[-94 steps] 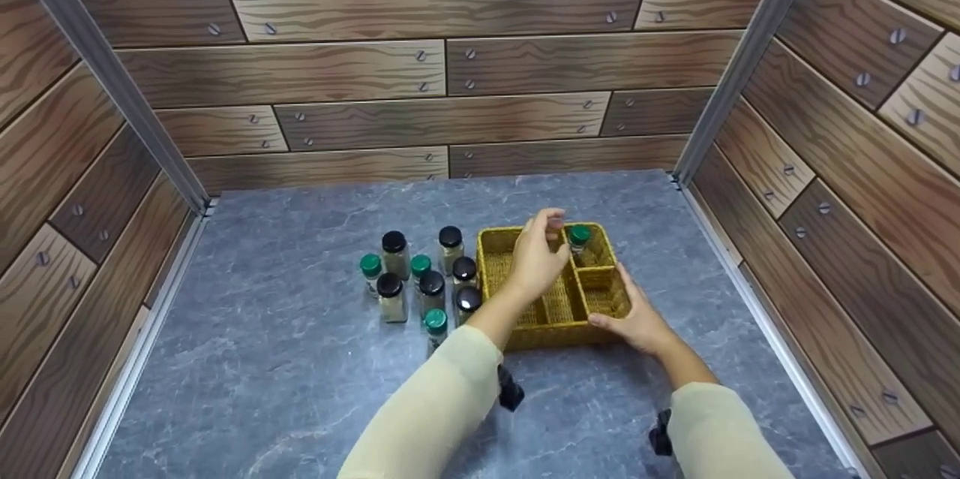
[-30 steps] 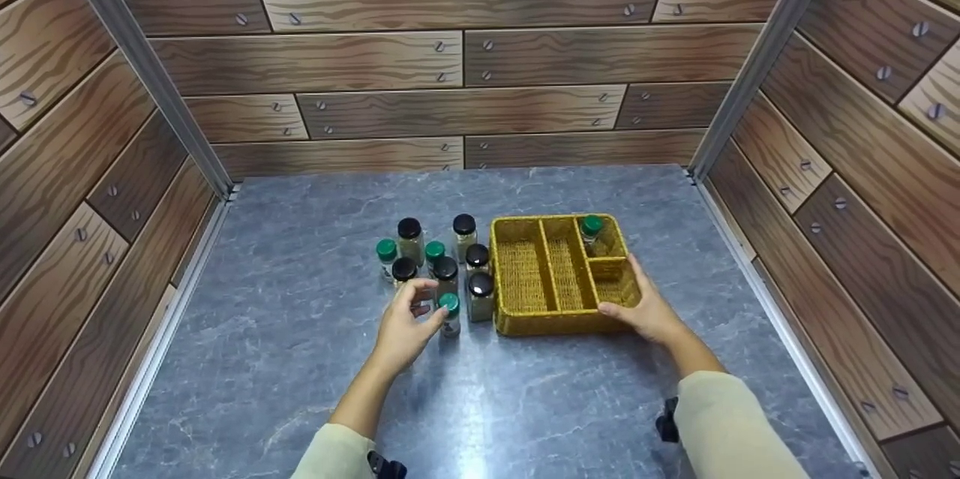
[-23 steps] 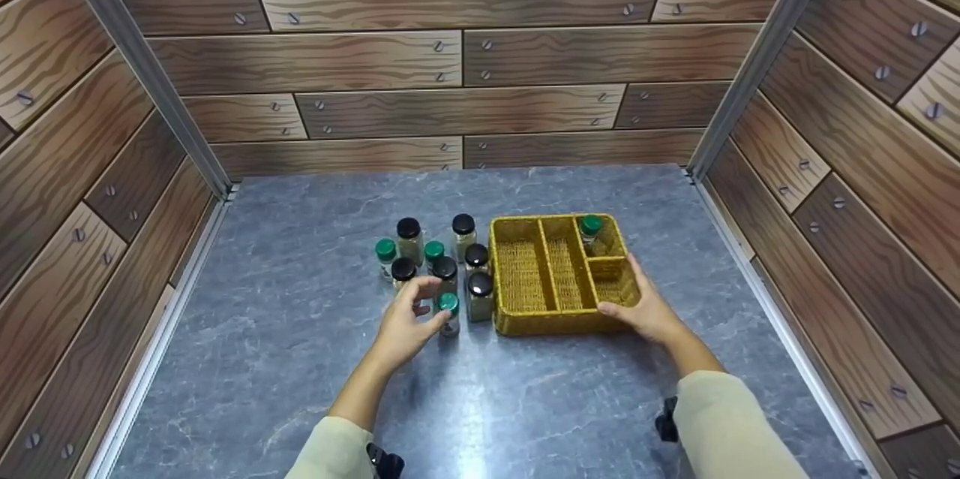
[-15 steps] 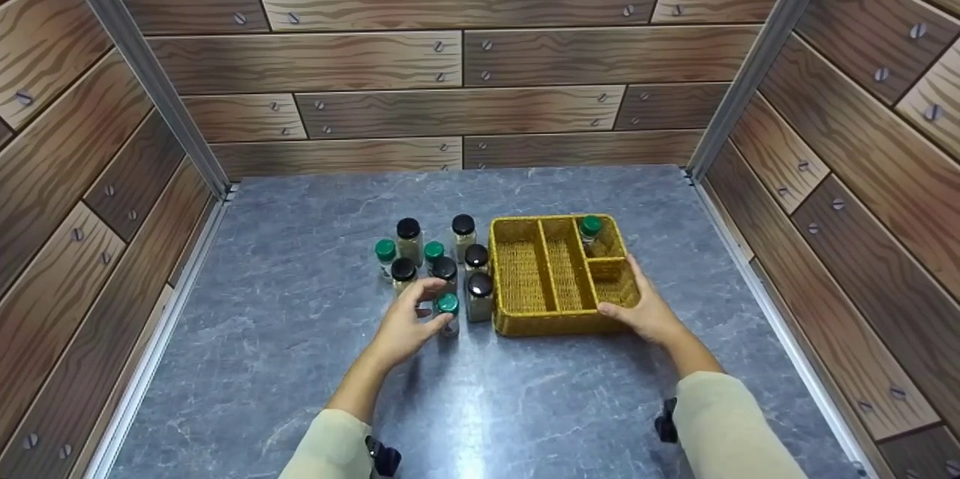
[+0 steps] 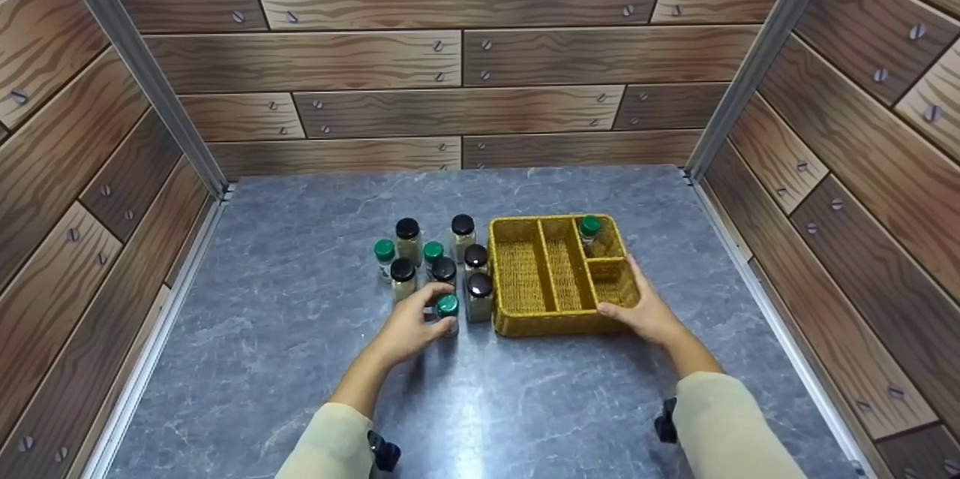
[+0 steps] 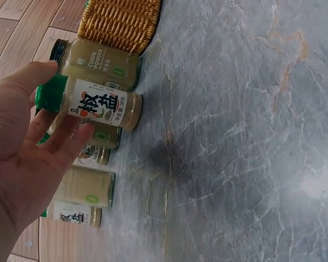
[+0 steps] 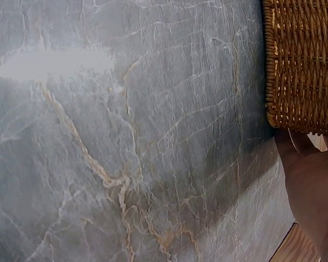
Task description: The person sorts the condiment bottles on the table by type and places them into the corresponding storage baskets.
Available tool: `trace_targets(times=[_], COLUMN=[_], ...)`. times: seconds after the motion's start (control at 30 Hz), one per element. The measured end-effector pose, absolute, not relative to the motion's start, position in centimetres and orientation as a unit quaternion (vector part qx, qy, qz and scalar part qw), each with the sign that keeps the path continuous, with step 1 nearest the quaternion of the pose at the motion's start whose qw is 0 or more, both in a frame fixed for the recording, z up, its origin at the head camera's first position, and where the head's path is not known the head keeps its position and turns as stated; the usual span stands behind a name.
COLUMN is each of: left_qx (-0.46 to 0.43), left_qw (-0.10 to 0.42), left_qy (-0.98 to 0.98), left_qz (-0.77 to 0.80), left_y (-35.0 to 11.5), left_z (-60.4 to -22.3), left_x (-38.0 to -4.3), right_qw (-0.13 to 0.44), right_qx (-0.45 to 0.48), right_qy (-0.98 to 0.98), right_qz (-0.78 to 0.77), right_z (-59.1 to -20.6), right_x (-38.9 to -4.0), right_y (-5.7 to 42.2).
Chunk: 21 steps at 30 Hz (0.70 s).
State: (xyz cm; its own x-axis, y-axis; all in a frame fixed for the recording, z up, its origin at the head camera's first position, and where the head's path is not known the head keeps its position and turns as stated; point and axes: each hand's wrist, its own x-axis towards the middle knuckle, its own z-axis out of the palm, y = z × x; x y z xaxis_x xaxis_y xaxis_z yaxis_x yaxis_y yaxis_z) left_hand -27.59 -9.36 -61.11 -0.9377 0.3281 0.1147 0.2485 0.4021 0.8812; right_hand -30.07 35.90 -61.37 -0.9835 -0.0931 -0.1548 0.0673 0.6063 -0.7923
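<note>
In the head view, my left hand [image 5: 405,329] curls its thumb and fingers round the small green-capped spice jar [image 5: 447,306] nearest me. The left wrist view shows that jar [image 6: 101,105] upright, with a white label, my thumb by its green cap and fingers passing behind it. My right hand [image 5: 646,314] holds the near right corner of a woven basket [image 5: 559,325], thumb at the front rim, fingers along the right side. In the right wrist view, the fingers of this hand [image 7: 317,185] meet the basket wall [image 7: 306,65]. One green-capped jar [image 5: 590,231] stands in the far right compartment.
Several black- and green-capped spice jars stand close behind and beside my left hand, among them a cumin powder jar [image 5: 478,299] against the basket's left side. Grey marbled tabletop [image 5: 525,404] spreads in front. Wood-patterned walls [image 5: 465,58] enclose the back and sides.
My left hand has moved from over the basket to the front green-capped jar. Over the last half second its fingers have lowered and closed round it. My right hand stays on the basket.
</note>
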Motion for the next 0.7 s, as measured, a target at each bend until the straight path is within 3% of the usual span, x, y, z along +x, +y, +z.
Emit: trace_targets(times=[0.33, 0.7], left_qx=[0.198, 0.214], left_qw=[0.011, 0.015], left_qy=[0.859, 0.872], left_qz=[0.473, 0.439], left_y=[-9.44, -9.51], left_z=[-60.9, -60.41], left_x=[-27.99, -28.15], right_qw=[0.093, 0.093], right_qx=[-0.005, -0.003], right_qy=[0.891, 0.889], right_qz=[-0.445, -0.447], right_z=[-61.32, -61.33], right_x=[-30.06, -30.05], right_y=[35.98, 36.0])
